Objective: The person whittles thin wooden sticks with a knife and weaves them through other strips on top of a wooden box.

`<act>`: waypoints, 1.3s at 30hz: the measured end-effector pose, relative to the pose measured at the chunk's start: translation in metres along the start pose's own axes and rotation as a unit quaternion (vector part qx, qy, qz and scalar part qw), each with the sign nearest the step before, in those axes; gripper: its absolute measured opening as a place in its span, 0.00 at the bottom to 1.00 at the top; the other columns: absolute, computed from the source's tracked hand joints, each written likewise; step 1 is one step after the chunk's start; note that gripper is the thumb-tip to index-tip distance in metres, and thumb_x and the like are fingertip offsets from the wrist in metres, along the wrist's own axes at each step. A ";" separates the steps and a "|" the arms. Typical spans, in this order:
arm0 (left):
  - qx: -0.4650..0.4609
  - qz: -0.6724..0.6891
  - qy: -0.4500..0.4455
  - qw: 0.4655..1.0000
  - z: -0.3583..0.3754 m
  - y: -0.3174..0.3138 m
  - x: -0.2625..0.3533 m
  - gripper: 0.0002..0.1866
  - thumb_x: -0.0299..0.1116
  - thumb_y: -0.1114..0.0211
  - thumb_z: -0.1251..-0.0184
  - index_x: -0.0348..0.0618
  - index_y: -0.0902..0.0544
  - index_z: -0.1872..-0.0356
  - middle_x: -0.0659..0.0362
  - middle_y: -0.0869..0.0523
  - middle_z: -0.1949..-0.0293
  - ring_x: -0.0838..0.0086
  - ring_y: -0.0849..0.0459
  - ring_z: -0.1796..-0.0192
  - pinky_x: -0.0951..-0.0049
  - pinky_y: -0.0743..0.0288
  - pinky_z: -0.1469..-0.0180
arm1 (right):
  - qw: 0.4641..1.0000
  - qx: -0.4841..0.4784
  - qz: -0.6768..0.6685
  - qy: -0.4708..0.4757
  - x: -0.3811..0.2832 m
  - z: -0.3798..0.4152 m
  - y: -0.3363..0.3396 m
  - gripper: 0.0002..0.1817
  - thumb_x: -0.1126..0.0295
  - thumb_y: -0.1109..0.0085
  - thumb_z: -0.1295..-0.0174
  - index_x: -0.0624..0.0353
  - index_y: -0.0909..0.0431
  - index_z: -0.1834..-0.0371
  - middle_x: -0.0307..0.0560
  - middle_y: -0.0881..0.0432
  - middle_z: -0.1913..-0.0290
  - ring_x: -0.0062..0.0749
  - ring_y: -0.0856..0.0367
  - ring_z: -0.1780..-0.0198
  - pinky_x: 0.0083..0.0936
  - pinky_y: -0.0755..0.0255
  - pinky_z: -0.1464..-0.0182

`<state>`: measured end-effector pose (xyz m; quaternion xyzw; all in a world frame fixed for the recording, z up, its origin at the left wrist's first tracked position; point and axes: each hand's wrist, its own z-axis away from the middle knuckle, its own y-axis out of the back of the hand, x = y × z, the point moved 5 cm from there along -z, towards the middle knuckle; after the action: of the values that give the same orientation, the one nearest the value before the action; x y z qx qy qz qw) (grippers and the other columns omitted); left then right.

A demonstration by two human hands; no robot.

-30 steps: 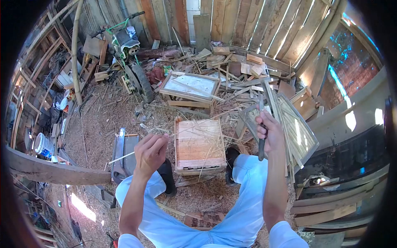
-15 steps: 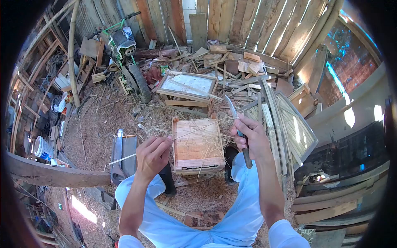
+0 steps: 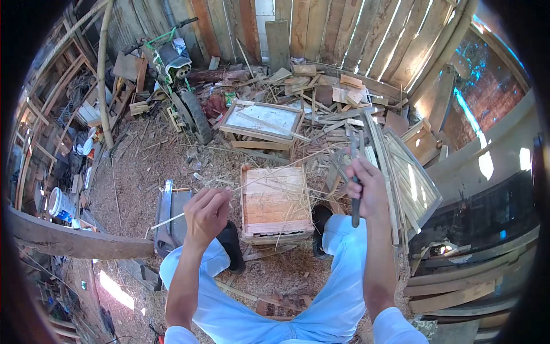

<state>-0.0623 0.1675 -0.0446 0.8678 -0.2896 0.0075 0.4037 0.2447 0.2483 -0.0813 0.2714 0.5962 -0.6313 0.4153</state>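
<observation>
My left hand [image 3: 206, 213] is closed around a thin pale strip [image 3: 266, 176], wood or bamboo by its look. One end sticks out to the left of the fist; the other slants up to the right across the wooden box [image 3: 276, 202]. That box stands on the ground between my feet, with fine shavings lying on its slatted top. My right hand [image 3: 366, 184] grips a knife [image 3: 356, 211] by its dark handle. Its blade points up and away, blurred against the scrap wood, close to the strip's far end.
A handsaw [image 3: 165, 215] lies on a dark board at the left. Beyond the box sits a framed panel [image 3: 260, 119], with heaped offcuts behind it. A small motorbike [image 3: 183, 94] stands at the back left. Long boards and a slatted frame [image 3: 413, 175] lean at the right.
My right hand has moved to the right with the knife, and the blade now stands more upright. My left hand stays almost in place, still holding the strip.
</observation>
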 end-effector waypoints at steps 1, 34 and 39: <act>-0.003 0.002 -0.001 1.000 -0.001 -0.001 0.001 0.08 0.15 0.33 0.52 0.39 0.22 0.73 0.57 0.17 0.73 0.65 0.19 0.72 0.70 0.27 0.71 | 1.000 -0.030 -0.007 0.007 0.002 0.002 -0.007 0.21 0.69 0.49 0.31 0.60 0.33 0.36 0.39 0.25 0.72 0.12 0.37 0.82 0.09 0.45 0.84; -0.016 0.110 0.024 0.994 -0.002 -0.017 0.014 0.07 0.17 0.35 0.45 0.39 0.20 0.67 0.55 0.17 0.73 0.66 0.19 0.75 0.72 0.28 0.74 | 0.992 -0.112 0.044 -0.049 0.016 0.017 -0.053 0.21 0.70 0.48 0.31 0.60 0.32 0.36 0.39 0.25 0.73 0.12 0.38 0.81 0.11 0.45 0.82; -0.028 0.156 0.055 0.986 -0.003 -0.017 0.012 0.06 0.17 0.36 0.43 0.38 0.19 0.66 0.57 0.18 0.75 0.77 0.28 0.82 0.78 0.38 0.81 | 0.988 -0.134 0.046 -0.059 0.022 0.018 -0.057 0.21 0.70 0.48 0.31 0.60 0.31 0.36 0.41 0.24 0.73 0.13 0.37 0.81 0.11 0.45 0.82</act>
<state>-0.0431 0.1724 -0.0519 0.7989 -0.3987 0.1097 0.4367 0.1877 0.2227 -0.0668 0.2029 0.6364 -0.5410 0.5110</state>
